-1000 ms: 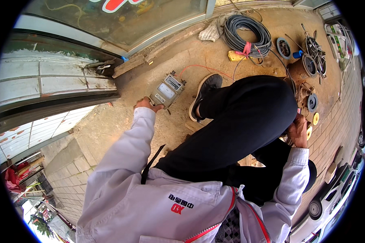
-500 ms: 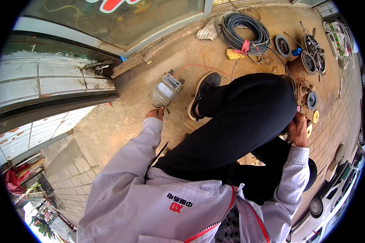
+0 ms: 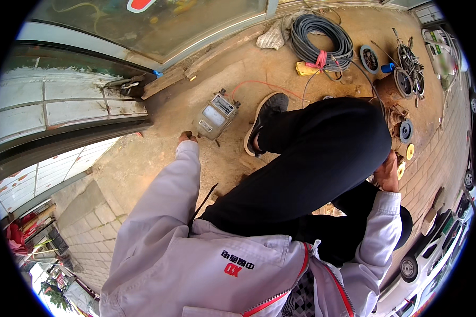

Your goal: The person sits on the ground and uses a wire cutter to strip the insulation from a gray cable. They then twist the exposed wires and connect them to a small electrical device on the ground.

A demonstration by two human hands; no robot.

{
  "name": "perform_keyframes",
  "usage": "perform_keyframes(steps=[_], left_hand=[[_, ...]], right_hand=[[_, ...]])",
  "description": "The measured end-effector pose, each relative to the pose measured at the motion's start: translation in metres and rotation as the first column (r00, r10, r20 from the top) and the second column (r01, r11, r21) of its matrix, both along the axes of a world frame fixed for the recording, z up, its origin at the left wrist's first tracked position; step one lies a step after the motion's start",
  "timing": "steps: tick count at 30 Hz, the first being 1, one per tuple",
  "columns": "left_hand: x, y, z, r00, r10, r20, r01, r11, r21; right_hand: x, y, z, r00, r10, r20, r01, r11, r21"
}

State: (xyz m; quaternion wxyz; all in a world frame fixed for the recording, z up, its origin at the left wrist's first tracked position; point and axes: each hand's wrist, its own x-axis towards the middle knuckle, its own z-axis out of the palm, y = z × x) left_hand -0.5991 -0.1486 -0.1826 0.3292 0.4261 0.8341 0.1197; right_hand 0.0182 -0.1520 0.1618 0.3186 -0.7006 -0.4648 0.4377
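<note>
A grey hand-cranked insulation tester (image 3: 216, 115) with a white dial window lies on the dusty ground ahead, left of my shoe. My left hand (image 3: 187, 138) is at its near left corner, fingers curled round what looks like the dark crank handle; the grip itself is small and partly hidden. A thin red lead (image 3: 259, 83) runs from the tester's far end to the right, past the shoe. My right hand (image 3: 387, 173) is bent beside my right knee, which hides its fingers and anything in them.
Beyond my shoe (image 3: 266, 119) lies a coil of dark cable (image 3: 322, 41) tied with red, a yellow object (image 3: 307, 68) under it. Motor parts (image 3: 402, 84) and yellow-rimmed rings (image 3: 410, 152) sit at the right. A tiled wall (image 3: 63, 105) and glass door stand left; parked cars are far right.
My left hand has swung left and slightly farther away at the tester's near end. My right hand stays beside the knee, almost unmoved.
</note>
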Motion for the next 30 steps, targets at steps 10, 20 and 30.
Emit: perform_keyframes(steps=[10,20,30], left_hand=[[0.116,0.091,0.172,0.831,-0.517,-0.204,0.515,0.855,-0.066],[0.142,0.115,0.166,0.927,-0.336,-0.167,0.342,0.940,0.006],[0.189,0.154,0.109,0.911,-0.267,-0.314,0.283,0.959,0.005]], right_hand=[[-0.026,0.015,0.013,0.967,0.159,0.199,-0.180,0.980,0.090],[-0.020,0.000,0.025,0.937,0.097,0.337,-0.098,0.995,-0.014],[-0.039,-0.041,0.065,0.869,0.004,0.496,-0.075,0.989,0.124]])
